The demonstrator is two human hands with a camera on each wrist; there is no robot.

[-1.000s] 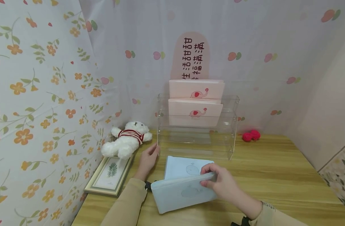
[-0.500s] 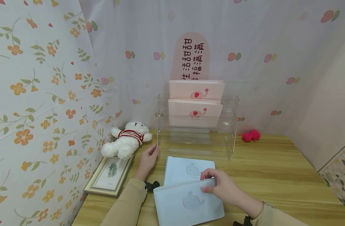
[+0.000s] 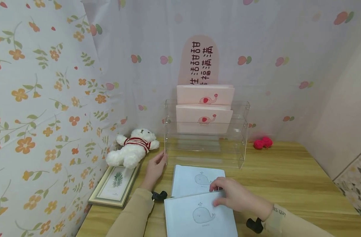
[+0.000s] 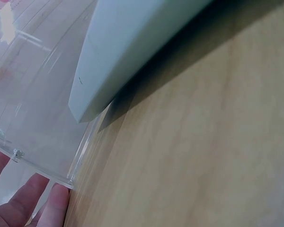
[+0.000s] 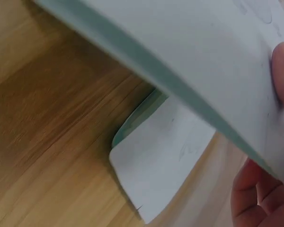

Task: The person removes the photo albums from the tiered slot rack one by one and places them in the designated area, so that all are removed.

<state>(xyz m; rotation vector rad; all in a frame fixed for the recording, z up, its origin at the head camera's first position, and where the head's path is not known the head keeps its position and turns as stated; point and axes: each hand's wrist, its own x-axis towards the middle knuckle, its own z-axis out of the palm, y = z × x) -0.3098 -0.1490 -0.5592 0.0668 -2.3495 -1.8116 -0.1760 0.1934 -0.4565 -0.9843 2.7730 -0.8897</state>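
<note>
My right hand point(image 3: 232, 194) pinches the upper right edge of a light-blue notebook point(image 3: 183, 210) with a whale drawing, thumb on the front cover and fingers behind. In the right wrist view this notebook point(image 5: 180, 42) is raised at an angle, its blue-green edge showing. A second whale notebook point(image 3: 186, 177) lies on the table behind it, partly covered. My left hand point(image 3: 155, 168) rests against the lower left side of a clear acrylic rack point(image 3: 204, 161). In the left wrist view its fingers point(image 4: 54, 208) touch the outside of the rack's side panel.
Two pink elephant notebooks, an upper one point(image 3: 195, 92) and a lower one point(image 3: 186, 118), stand in the rack's rear tiers. A white teddy bear point(image 3: 128, 151) and a framed leaf picture point(image 3: 109, 197) lie at left. Red yarn balls point(image 3: 262, 143) sit right of the rack.
My right hand has tilted the front whale notebook, so its cover now faces up more and its lower edge has come nearer. The left hand has stayed at the rack.
</note>
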